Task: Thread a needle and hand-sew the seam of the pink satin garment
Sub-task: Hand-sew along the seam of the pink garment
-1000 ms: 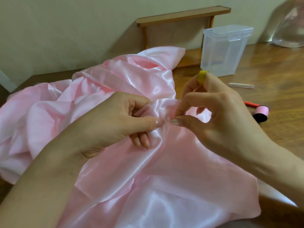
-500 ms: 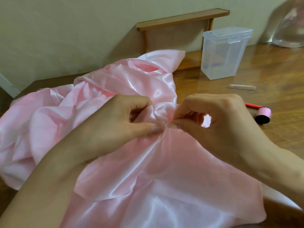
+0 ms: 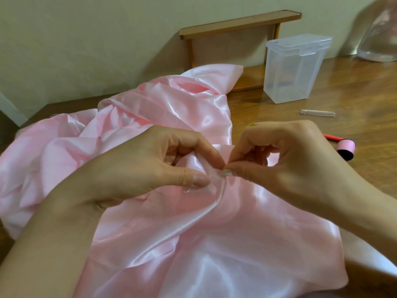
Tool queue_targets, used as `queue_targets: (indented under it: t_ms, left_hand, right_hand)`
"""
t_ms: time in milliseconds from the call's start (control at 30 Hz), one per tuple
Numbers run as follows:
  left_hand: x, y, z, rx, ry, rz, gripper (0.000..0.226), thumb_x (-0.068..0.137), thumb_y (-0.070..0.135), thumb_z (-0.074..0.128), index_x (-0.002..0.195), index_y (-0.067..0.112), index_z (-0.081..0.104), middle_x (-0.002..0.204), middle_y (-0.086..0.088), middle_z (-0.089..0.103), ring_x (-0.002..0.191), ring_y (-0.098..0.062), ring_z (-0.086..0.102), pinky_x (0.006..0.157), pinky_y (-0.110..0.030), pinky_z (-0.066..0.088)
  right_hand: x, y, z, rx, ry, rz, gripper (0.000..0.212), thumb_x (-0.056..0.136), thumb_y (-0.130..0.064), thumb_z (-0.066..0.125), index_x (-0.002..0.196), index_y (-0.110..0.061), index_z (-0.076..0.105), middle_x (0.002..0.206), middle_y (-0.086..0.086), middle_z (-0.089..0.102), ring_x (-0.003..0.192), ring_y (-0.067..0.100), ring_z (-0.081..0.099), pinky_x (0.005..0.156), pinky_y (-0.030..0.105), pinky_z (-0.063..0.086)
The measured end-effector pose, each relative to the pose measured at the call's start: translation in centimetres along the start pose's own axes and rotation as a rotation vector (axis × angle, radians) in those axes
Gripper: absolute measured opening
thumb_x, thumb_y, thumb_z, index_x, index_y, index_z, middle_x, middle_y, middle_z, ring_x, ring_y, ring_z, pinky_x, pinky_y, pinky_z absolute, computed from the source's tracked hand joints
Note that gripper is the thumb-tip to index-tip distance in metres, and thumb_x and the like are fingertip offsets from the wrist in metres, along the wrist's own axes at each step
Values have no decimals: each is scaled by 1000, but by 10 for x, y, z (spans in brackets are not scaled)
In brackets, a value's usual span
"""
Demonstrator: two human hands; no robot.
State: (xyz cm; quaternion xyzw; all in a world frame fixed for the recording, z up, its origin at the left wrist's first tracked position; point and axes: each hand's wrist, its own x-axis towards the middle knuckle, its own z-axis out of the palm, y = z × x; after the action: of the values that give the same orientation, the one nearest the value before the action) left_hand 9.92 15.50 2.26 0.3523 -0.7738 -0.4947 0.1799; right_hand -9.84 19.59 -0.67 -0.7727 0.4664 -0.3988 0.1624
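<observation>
Mid-stitch: left hand [image 3: 148, 168] pinches the satin [image 3: 214, 237] fold, right hand [image 3: 292, 162] pinches beside it, presumably the needle; next, draw it through.

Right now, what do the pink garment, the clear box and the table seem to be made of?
The pink garment looks like satin, glossy: bright sheen along soft folds. The clear box seems translucent plastic: see-through walls, snap lid. The table looks like varnished wood: brown grain, reflections.

Lidded clear box [image 3: 294, 69] beside wooden rack [image 3: 240, 22]; clear tube [image 3: 318, 113] nearby.
</observation>
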Motion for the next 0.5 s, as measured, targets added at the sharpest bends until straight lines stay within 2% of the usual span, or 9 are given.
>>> queue_targets:
  t_ms: [67,167,233,367,500]
  left_hand:
    - [-1,1,-1,-62,11,-6,32,61,5,73,89,21,75,80,0,73,70,-2,65,64,-12,50]
    - [-2,1,-1,-122,40,16,39,58,2,73,92,21,75,86,4,75,79,-2,68,67,-10,50]
    - [-2,2,1,-165,56,37,41,59,1,73,95,21,74,94,4,75,92,-6,69,73,-12,51]
    - [-5,2,4,-201,98,73,43,60,2,73,96,24,74,98,9,74,95,-3,68,74,-11,51]
    - [-8,3,7,-192,145,68,37,60,10,74,92,29,75,91,10,74,84,1,69,67,-9,50]
  right_hand:
    - [1,-3,-3,155,-10,91,17,65,-27,84,64,-17,70,58,-6,66,55,8,61,54,22,49]
    - [4,-4,-5,590,-32,262,19,56,-20,79,61,-6,68,58,7,68,51,12,62,52,19,49]
    - [5,-3,-4,748,8,345,19,51,-20,77,59,-4,69,58,12,68,52,16,62,52,21,51]
    - [5,-8,-5,851,54,415,18,49,-20,76,59,-6,69,61,15,67,55,19,64,55,23,53]
    - [7,-10,-3,845,76,439,21,46,-19,75,57,-3,67,60,17,67,55,20,66,53,21,53]
